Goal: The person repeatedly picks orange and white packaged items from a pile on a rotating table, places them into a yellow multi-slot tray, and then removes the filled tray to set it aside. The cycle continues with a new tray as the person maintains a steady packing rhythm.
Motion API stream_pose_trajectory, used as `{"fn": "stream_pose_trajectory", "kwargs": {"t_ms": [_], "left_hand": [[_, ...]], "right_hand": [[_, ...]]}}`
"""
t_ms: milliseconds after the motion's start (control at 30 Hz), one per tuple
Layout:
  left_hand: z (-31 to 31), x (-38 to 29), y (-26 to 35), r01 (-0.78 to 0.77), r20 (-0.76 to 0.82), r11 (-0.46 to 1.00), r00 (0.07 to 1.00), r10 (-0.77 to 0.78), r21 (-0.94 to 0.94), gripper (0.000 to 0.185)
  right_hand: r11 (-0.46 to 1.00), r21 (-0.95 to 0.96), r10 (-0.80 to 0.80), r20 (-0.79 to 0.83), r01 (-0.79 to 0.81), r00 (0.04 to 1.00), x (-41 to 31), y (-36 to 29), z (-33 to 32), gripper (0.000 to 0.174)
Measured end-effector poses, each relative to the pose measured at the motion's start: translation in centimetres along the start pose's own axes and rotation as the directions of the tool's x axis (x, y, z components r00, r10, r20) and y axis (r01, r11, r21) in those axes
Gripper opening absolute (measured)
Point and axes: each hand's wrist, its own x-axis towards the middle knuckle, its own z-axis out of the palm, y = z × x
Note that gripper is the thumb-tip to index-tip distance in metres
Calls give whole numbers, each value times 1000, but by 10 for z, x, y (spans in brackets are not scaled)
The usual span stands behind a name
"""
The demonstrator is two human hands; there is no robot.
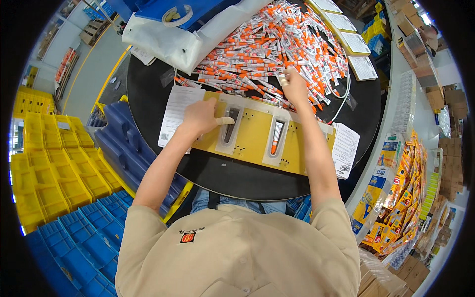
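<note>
A yellow fixture board (254, 137) lies on the black round table before me. My left hand (202, 116) rests over its left part, the covered thumb reaching onto a clear plastic blister (231, 128) with a dark, bare cavity. A second clear blister (265, 157) sits further right and holds a white tube with an orange cap (276, 138). Beyond the board, my right hand (296, 88) is at the near edge of a heap of similar tubes (256, 52). Its fingers are bent and bear pale finger covers; whether they grip a tube is hidden.
Stacks of printed cards stand at the board's left end (180, 111) and right end (345, 148). A white cord (349, 83) bounds the heap. Plastic sheeting (159, 41) and a tape roll (177, 16) are at the back left. Yellow crates (55, 178) stand left.
</note>
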Motion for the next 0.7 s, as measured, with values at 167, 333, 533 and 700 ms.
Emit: {"fn": "stream_pose_trajectory", "kwargs": {"t_ms": [167,333,533,700], "left_hand": [[8,5,11,-31,-15,999,999,31,24,65],[8,12,17,-20,-57,999,998,19,-26,53],[8,109,10,-213,-279,968,929,244,135,15],[2,158,3,-257,142,873,966,217,414,11]], "right_hand": [[854,503,194,-69,-133,979,-81,15,-96,23],[881,338,343,25,-331,939,-160,37,-123,15],[998,26,57,-162,-54,985,-177,48,-114,10],[790,-522,71,-444,-322,893,-183,114,-144,45]]}}
